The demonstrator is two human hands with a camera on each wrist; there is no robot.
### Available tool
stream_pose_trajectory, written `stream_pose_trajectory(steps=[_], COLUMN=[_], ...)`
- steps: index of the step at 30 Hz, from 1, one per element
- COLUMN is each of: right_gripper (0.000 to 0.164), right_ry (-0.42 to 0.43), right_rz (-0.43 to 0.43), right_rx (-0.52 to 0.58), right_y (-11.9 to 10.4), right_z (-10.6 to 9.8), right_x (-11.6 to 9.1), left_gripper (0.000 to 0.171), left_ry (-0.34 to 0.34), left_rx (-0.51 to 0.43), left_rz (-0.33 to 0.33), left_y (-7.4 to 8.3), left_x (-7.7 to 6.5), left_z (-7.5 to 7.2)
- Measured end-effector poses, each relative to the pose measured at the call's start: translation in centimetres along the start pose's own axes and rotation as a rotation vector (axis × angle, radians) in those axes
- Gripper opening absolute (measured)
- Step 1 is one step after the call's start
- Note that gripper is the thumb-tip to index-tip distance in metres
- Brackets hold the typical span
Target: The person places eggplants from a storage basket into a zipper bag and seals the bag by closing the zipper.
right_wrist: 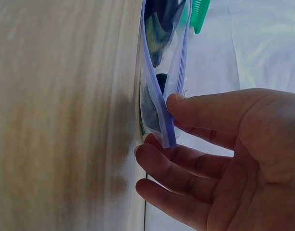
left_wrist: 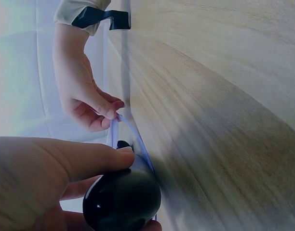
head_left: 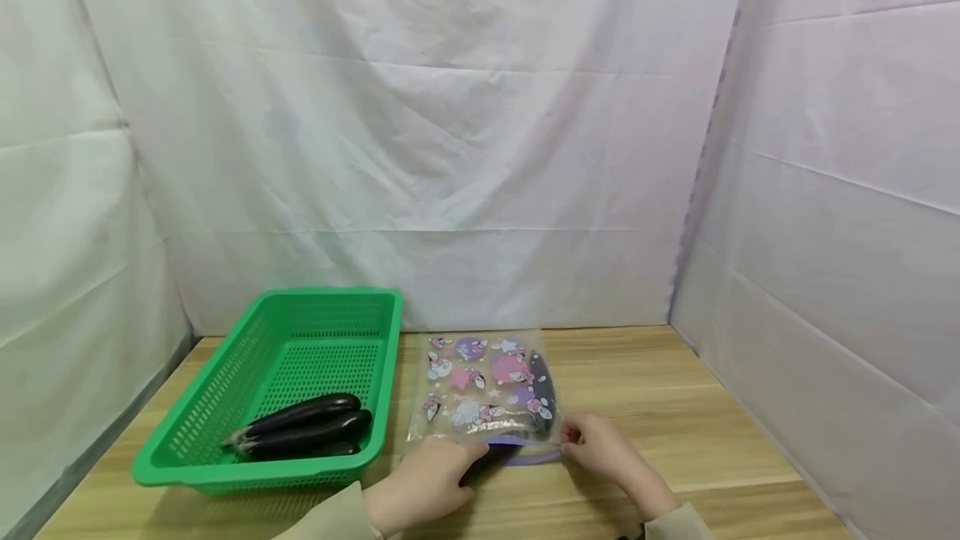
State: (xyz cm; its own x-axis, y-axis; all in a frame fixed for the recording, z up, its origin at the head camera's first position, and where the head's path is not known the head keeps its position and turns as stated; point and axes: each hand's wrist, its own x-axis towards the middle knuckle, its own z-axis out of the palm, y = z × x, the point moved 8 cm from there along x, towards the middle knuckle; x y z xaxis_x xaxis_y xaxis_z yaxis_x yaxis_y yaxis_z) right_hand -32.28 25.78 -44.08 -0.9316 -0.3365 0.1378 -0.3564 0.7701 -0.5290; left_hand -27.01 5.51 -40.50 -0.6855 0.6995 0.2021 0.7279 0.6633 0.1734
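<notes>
My left hand [head_left: 426,480] grips a dark purple eggplant [left_wrist: 122,201] by its rounded end, thumb on top and fingers beneath. In the right wrist view the stem end of that eggplant [right_wrist: 161,33] lies inside the mouth of a clear zip bag [head_left: 468,394] printed with pink and purple figures. The bag lies flat, its mouth toward me. My right hand [head_left: 603,452] pinches the right corner of its purple zip strip [right_wrist: 159,108], and the mouth stands parted. Another eggplant [head_left: 538,390] lies inside along the bag's right side.
Left of the bag stands a green plastic basket [head_left: 390,382] with several eggplants [head_left: 307,432] in its near part. The wood-grained table [head_left: 675,407] extends to the right. White cloth [head_left: 450,148] hangs behind the table and along both sides.
</notes>
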Motion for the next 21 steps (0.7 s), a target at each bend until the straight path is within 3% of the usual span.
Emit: stream_pose_trajectory(steps=[16,21], right_gripper=[0.021,0.021], right_ry=[0.015,0.029], right_rz=[-0.012,-0.019], right_rx=[0.008,0.008], right_y=[0.0,0.1], right_z=[0.4,0.1], right_x=[-0.2,-0.3], left_gripper=[0.033,0.035], left_ry=[-0.034,-0.03], left_rx=[-0.049,-0.025], left_rz=[-0.058,-0.045], left_y=[0.1,0.2], left_x=[0.8,1.1], left_z=[1.1,1.0])
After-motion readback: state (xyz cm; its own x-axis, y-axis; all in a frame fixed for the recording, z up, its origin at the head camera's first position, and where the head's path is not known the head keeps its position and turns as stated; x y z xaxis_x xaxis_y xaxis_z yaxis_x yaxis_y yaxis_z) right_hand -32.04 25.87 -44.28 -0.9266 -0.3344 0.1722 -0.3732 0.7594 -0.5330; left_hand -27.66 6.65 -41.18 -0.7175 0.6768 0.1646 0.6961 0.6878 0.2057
